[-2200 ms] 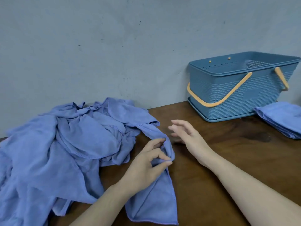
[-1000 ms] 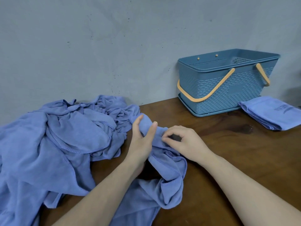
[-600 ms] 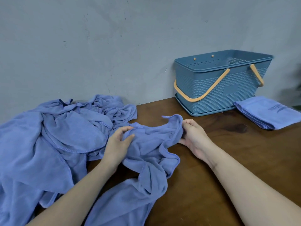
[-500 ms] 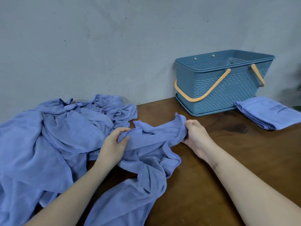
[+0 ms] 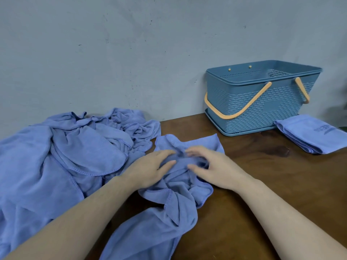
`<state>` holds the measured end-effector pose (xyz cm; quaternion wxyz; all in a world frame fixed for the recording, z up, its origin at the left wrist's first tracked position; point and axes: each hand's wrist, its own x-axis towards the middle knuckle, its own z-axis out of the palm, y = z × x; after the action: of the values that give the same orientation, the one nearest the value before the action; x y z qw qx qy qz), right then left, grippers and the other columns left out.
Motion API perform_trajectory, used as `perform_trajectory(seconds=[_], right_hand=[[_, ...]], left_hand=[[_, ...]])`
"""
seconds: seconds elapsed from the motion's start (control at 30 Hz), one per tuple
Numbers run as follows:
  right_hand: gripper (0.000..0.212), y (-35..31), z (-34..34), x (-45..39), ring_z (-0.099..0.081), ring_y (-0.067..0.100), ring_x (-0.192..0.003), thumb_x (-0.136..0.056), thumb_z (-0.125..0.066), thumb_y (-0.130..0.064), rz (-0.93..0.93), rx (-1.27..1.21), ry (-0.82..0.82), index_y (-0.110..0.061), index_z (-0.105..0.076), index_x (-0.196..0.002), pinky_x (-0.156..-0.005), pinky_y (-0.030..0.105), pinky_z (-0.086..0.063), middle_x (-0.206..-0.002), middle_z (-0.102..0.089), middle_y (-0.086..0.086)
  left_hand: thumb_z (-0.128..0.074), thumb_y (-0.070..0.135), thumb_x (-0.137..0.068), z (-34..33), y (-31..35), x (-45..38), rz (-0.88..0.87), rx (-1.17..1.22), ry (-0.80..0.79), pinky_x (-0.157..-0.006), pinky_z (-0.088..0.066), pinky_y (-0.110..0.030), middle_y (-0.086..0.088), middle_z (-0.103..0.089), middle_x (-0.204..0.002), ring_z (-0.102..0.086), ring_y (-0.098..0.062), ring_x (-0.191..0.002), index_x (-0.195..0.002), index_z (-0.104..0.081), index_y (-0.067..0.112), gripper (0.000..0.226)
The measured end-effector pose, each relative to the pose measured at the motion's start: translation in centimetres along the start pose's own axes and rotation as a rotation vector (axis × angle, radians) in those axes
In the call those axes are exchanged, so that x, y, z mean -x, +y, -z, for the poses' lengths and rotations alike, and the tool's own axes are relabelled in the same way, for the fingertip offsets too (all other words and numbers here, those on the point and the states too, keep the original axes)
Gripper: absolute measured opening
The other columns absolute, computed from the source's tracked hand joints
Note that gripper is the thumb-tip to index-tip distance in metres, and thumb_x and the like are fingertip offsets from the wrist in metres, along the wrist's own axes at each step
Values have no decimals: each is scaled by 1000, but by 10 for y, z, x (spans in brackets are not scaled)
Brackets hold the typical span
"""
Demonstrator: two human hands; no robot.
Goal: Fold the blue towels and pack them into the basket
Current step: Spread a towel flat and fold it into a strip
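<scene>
A: Head view, item one: changes against the frame half a second earlier?

B: Then, each hand pinched an end of the crumpled towel (image 5: 174,186), which was stretched between them above the table (image 5: 262,203). Now the towel lay bunched on the wood, nearer than the basket (image 5: 261,102) and to its left. Both hands had come together on top of it. Left hand (image 5: 150,169): palm down, fingers extended, pressing the cloth, gripping nothing. Right hand (image 5: 212,169): palm down, fingers loosely spread on the folds, fingertips blurred, no pinch visible. The basket, the pile and the folded towel lay as before.

A: Item two: materials and shapes?

B: Crumpled towel: periwinkle-blue soft fabric, stitched hem, heavily creased, its lower part trailing toward the near edge. Towel pile (image 5: 56,162): same fabric, several pieces heaped in loose folds, far left of the basket, against the wall (image 5: 131,53). Folded towel (image 5: 311,136): same blue, flat layered rectangle, dark lettering on top, just right of the basket's base; whether they touched could not be told.

A: The basket itself?

B: Rectangular blue plastic, woven-pattern sides, perforated inner wall, smooth rim, pale orange handle (image 5: 238,113) folded down across the front, seated on a matching base tray. No towel could be seen in the part of its inside that showed. It stood at the back of the table, against the wall.

A: Surfaces?

B: Table: dark brown wood, with a darker patch in front of the basket. Wall: grey-blue, matte, lightly speckled.
</scene>
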<state>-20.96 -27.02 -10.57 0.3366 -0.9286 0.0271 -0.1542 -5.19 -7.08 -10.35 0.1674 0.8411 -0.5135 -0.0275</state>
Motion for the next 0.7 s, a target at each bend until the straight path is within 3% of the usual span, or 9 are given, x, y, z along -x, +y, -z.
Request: perform_trajectory(seconds=[0.07,0.1,0.17,0.23,0.33,0.43,0.5,0.6,0.7], right_hand=[[49,2,2,1,-49,-7,-124,-89,-68,-52,-32,148,-124,-44,-53,-136,-99,14,-40,-128,-57,-27],[52,1,6,1,-47,-4,-125,-87,-69,-53,-49,193,-135,-45,-54,-136,-99,15,-39,-129,-57,-25],[55,3,11,1,-44,-3,-129,-84,-68,-51,-96,239,-155,-46,-53,-136,-101,18,-38,-135,-54,-24],[58,6,13,0,-37,-2,-138,-83,-65,-49,-110,277,-215,-46,-50,-139,-108,19,-33,-146,-46,-25],[57,10,14,-9,-32,0,-141,-84,-63,-37,-99,264,-308,-40,-49,-140,-113,20,-26,-153,-41,-23],[47,21,18,-26,-43,2,-129,-86,-63,-17,-74,152,-336,-32,-59,-130,-106,17,-32,-139,-53,-22],[44,31,22,-35,-49,1,-127,-83,-61,-7,-70,13,-295,-29,-66,-121,-107,17,-36,-134,-59,-20],[40,44,22,-42,-48,-9,-127,-86,-65,-8,-10,-102,-94,-37,-65,-113,-107,18,-36,-131,-58,-24],[34,38,15,-39,-44,-7,-132,-87,-68,-44,53,-67,63,-36,-65,-120,-110,15,-31,-134,-56,-23]], left_hand=[[-18,83,-87,-1,-6,2,28,-59,-7,-108,-35,-26,3,-57,-143,-50,-15,-131,-134,-58,24,85],[-17,85,-85,-2,-9,1,53,-96,-11,-112,-32,-26,4,-52,-148,-47,-14,-136,-134,-58,27,86],[-29,75,-92,-3,-12,-1,119,-162,-31,-116,-29,-30,8,-46,-153,-41,-16,-141,-137,-54,31,68],[-20,77,-88,-4,-8,-3,147,-231,-27,-119,-25,-37,11,-45,-152,-37,-23,-143,-137,-53,34,74],[-1,89,-79,-4,1,-8,31,-221,28,-122,-13,-34,10,-44,-154,-29,-19,-149,-136,-56,31,99],[-9,86,-80,-8,6,-12,3,-37,-63,-121,-16,-25,11,-28,-163,-19,-8,-152,-145,-49,35,92],[-15,83,-80,-13,3,-17,43,-50,-135,-124,-11,-30,12,-18,-166,-8,-12,-154,-151,-39,39,87],[-15,87,-76,-18,-2,-25,135,-93,-168,-126,-6,-37,13,-7,-168,1,-18,-156,-154,-26,44,90],[-26,84,-84,-18,-8,-42,210,-117,-169,-126,-3,-42,10,-2,-169,6,-21,-155,-155,-21,45,82]])
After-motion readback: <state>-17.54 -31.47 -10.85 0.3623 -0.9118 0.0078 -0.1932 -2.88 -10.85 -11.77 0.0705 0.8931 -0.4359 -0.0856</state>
